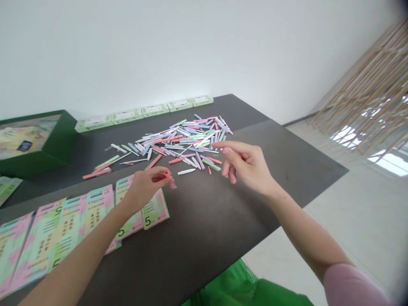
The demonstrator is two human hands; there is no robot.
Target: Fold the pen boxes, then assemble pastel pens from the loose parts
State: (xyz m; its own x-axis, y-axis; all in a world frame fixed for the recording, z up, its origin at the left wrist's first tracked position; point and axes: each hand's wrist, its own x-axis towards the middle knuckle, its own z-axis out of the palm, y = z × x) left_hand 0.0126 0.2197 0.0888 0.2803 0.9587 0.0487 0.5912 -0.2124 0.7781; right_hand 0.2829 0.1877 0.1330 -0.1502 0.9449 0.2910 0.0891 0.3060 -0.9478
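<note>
My left hand pinches a short red tube between thumb and fingers. The tube's upper end looks hollow and its lower end clear. To the right, my right hand hovers at the near right edge of a pile of pens. Its thumb rests against the extended forefinger, while the other fingers curl in. Whether anything small sits in that pinch cannot be made out. The pile mixes slim white, purple, red, green and blue pens and loose parts. A white pen piece lies between my hands.
Overlapping pink-and-green printed packets lie under and beside my left forearm. A green box with packets inside stands at the left. Flat pale-green boxes line the wall. The dark table's right edge drops to a pale floor.
</note>
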